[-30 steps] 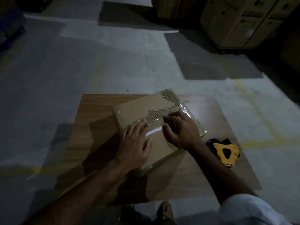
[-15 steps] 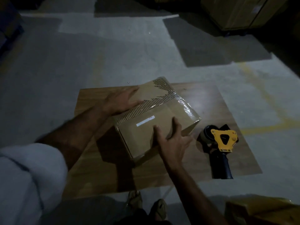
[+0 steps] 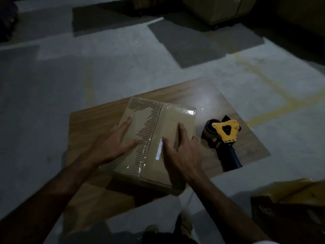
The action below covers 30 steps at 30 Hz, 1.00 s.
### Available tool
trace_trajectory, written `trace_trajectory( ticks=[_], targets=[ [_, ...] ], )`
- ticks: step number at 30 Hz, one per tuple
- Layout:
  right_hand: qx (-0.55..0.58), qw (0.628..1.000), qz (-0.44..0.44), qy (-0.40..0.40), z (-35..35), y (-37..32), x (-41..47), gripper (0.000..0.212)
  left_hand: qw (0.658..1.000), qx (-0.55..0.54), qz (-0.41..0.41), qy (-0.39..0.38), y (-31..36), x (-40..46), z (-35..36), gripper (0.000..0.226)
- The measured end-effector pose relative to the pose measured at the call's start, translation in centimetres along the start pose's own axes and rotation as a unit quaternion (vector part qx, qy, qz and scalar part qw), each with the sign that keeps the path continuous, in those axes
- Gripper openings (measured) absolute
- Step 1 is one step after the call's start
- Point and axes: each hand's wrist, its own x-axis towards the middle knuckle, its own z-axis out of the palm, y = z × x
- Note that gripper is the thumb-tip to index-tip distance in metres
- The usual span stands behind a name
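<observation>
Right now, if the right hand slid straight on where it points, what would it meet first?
Probably only the taped far edge of the box under the right hand; the tape dispenser sits aside.

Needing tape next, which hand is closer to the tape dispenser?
Right. The right hand rests on the box beside the tape dispenser; the left hand lies on the box's left half.

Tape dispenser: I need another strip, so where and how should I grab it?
Take the tape dispenser by its dark handle, probably from the near side with the right hand. It lies flat right of the box, handle toward you, yellow frame and roll at the far end.
</observation>
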Motion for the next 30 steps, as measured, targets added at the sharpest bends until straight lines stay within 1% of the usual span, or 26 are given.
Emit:
trace_trajectory(
  ticks=[4,8,11,16,19,23,30],
  targets=[
    [0.008,0.997,0.001,0.078,-1.6,-0.1,-2.3,0.082,0.996,0.052,0.047,0.056,2.2,-1.4,-0.7,0.08],
    [0.023,0.988,-0.008,0.155,-3.6,-1.1,-4.6,0.078,0.982,0.093,0.113,0.121,5.0,-1.8,-2.5,0.07],
    [0.028,0.978,0.006,0.207,-6.2,-0.8,-6.3,0.074,0.969,0.121,0.16,0.141,8.0,-1.9,-3.1,0.068],
    [-0.007,0.956,0.037,0.292,-11.8,1.5,-9.5,0.071,0.956,0.115,0.228,0.145,15.1,-2.4,-1.7,0.068],
    [-0.035,0.939,0.059,0.337,-15.8,4.0,-11.2,0.072,0.952,0.104,0.26,0.125,20.1,-2.9,0.0,0.075],
    [-0.049,0.919,0.097,0.379,-21.4,8.5,-13.7,0.073,0.943,0.099,0.3,0.101,27.7,-3.8,3.2,0.083],
    [-0.051,0.884,0.164,0.434,-33.0,18.4,-18.4,0.073,0.916,0.087,0.388,0.055,43.5,-5.3,11.3,0.085]
  ],
)
